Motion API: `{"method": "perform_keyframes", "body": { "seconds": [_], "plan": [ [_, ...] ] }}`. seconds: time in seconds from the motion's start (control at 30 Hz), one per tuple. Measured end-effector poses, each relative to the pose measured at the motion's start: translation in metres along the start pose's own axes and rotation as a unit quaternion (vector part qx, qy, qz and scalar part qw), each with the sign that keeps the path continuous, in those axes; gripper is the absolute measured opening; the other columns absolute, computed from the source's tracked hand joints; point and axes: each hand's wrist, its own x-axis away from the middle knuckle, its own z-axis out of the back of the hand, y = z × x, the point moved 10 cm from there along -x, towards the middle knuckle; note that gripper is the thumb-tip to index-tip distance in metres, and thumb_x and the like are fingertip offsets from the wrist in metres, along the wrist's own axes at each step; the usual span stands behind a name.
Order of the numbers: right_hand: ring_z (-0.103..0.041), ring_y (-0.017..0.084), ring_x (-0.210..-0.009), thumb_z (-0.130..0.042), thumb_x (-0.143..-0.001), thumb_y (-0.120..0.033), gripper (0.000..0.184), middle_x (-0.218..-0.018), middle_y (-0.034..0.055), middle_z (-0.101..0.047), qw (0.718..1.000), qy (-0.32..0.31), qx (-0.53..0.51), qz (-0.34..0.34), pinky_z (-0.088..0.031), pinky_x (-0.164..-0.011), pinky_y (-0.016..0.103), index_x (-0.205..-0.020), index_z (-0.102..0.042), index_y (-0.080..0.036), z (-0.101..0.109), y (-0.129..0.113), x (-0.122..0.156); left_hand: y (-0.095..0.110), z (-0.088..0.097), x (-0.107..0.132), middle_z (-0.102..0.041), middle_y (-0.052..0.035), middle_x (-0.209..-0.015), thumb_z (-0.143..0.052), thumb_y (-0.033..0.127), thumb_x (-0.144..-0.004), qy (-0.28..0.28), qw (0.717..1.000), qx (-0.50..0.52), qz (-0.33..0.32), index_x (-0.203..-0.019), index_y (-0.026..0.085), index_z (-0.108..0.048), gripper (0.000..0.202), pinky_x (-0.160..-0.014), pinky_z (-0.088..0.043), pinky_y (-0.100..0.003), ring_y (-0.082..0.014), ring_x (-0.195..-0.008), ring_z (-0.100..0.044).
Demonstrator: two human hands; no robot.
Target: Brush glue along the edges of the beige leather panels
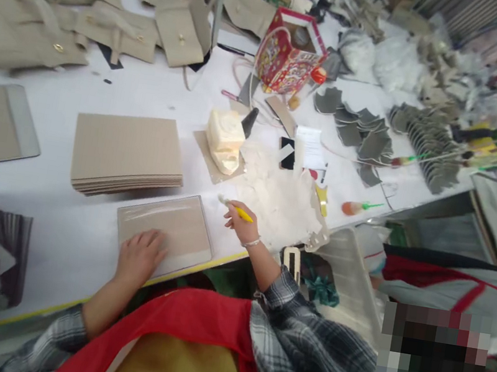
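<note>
My left hand (142,254) lies flat, fingers a little apart, on a beige panel (180,225) at the table's front edge. The panel has a shiny surface and a dark outline, like a clear sheet over it. My right hand (244,226) is closed around a yellow-handled brush (243,213), its pale tip pointing left, just right of the panel. Behind the panel stands a neat stack of beige boards (126,151). A cream-coloured container (224,138), crusted with dried glue, sits on a beige piece beyond the brush.
White residue (281,200) covers the table to the right, near a phone (287,153) and a yellow clip-like piece (321,200). A red patterned box (288,54) stands behind. Beige bag parts (132,29) fill the back left; dark grey pieces (356,128) lie right. Another person (449,287) is at right.
</note>
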Motion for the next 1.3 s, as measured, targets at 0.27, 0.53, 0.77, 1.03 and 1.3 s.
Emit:
{"method": "perform_keyframes", "body": {
  "seconds": [0.27,0.53,0.77,1.03,1.3],
  "plan": [
    [-0.054,0.024,-0.092,-0.043,-0.087,-0.026,0.028,-0.092,0.0148,-0.061,0.854,0.163,0.492,0.03,-0.04,-0.08,0.035,-0.107,-0.054,-0.011,0.122,0.057,0.031,0.005,0.001,-0.001,-0.053,-0.0085,-0.124,-0.037,0.04,-0.088,-0.001,0.999,-0.032,-0.001,-0.117,0.023,-0.054,0.037,-0.079,-0.041,-0.042,-0.0288,-0.104,-0.047],
    [-0.052,0.024,-0.082,-0.036,-0.084,-0.012,0.031,-0.081,0.0139,-0.059,0.822,0.156,0.548,0.011,-0.035,-0.078,0.037,-0.108,-0.055,-0.009,0.135,0.09,0.022,0.01,0.003,-0.003,-0.054,-0.0107,-0.121,-0.043,0.037,-0.086,-0.013,0.999,-0.038,-0.011,-0.115,0.018,-0.056,0.037,-0.083,-0.042,-0.04,-0.0287,-0.102,-0.049],
    [-0.058,0.017,-0.074,-0.043,-0.081,-0.024,0.028,-0.083,0.0045,-0.058,0.946,0.076,0.288,0.127,-0.045,-0.073,0.031,-0.108,-0.039,-0.016,0.094,0.018,0.038,0.031,0.033,-0.017,-0.049,-0.0147,-0.128,-0.054,0.032,-0.08,0.046,0.981,0.188,-0.011,-0.119,0.017,-0.051,0.041,-0.093,-0.04,-0.045,-0.0287,-0.113,-0.046],
    [-0.055,0.011,-0.073,-0.055,-0.077,-0.031,0.034,-0.085,-0.0005,-0.051,0.973,-0.165,-0.005,0.164,-0.048,-0.067,0.027,-0.103,-0.034,-0.024,-0.005,-0.042,0.051,0.114,-0.013,-0.035,-0.059,-0.01,-0.105,-0.069,0.049,-0.066,-0.268,0.514,0.793,0.188,-0.116,0.022,-0.046,0.061,-0.066,-0.051,-0.03,-0.0169,-0.078,-0.063],
    [-0.057,0.013,-0.081,-0.058,-0.077,-0.031,0.038,-0.096,0.0034,-0.054,0.96,-0.247,0.004,0.136,-0.049,-0.074,0.03,-0.106,-0.035,-0.024,-0.051,-0.04,0.059,0.04,-0.012,-0.039,-0.061,0.0016,-0.076,-0.075,0.019,-0.057,-0.008,0.444,0.852,0.276,-0.087,0.016,-0.056,0.035,-0.055,-0.045,-0.017,-0.0078,-0.064,-0.057]
  ]
}}
